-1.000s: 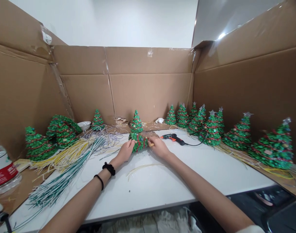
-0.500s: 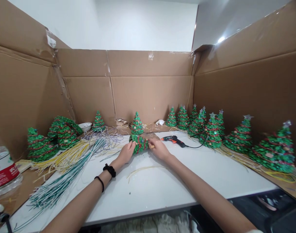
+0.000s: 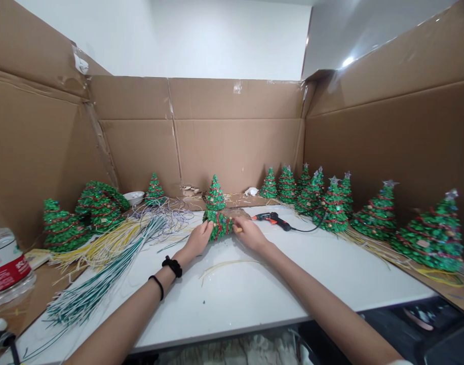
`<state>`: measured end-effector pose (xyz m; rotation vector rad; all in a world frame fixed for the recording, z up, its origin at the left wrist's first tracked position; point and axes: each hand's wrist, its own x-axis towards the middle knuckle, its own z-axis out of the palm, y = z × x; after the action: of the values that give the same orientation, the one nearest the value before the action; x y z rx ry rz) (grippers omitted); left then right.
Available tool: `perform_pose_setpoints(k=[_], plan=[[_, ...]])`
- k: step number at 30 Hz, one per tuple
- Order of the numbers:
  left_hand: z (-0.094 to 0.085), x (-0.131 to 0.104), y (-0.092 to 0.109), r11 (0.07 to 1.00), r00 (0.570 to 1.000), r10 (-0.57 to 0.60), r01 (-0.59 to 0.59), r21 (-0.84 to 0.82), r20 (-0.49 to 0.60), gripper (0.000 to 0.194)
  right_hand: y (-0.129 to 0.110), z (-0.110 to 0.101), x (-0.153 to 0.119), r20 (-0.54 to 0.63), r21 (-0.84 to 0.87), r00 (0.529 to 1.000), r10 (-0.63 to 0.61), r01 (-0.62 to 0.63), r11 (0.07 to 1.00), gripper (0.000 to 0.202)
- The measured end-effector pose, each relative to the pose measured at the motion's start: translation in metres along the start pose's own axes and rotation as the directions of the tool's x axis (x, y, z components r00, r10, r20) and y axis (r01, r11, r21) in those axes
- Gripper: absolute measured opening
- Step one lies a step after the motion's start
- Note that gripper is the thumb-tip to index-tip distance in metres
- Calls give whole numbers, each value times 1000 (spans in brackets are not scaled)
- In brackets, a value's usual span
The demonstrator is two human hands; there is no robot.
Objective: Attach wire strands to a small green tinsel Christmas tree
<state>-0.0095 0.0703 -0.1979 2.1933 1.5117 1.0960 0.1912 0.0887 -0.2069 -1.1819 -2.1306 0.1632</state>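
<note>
Between my two hands a small green Christmas tree (image 3: 220, 226) with red trim lies tilted over the white table. My left hand (image 3: 200, 238) is closed on its left side. On its right side my right hand (image 3: 249, 233) is closed, fingers bent at the tree's edge; a small tan piece shows by the fingertips, too small to name. Just behind stands another green tree (image 3: 216, 194). A black and orange glue gun (image 3: 274, 220) lies to the right of my right hand, its cord running right.
Bundles of green-white strands (image 3: 110, 276) and yellow strands (image 3: 91, 248) lie at left, near a large bottle (image 3: 7, 268). Several finished trees (image 3: 333, 208) line the right side. A white bowl (image 3: 133, 197) sits at back left. Cardboard walls (image 3: 235, 147) enclose the table (image 3: 255, 299).
The tree between my hands has turned slightly. Both hands stay in nearly the same place, and the rest looks unchanged.
</note>
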Motion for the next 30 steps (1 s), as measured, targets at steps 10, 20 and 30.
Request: perform_pose_setpoints(k=[10,20,30], plan=[[1,1,-1,1000,1000,16,-16,11,-11,33,0,0,0,4,-9,1000,8,-8,1000,11],[2,1,-4,1000,1000,17,-17,-4,-2,32,-1,0,0,-1,-14,1000,8,-8,1000,12],[1,1,-2,1000,1000,22,-22,8,-6,33,-1,0,0,-3,-17,1000,3,-3,1000,12]])
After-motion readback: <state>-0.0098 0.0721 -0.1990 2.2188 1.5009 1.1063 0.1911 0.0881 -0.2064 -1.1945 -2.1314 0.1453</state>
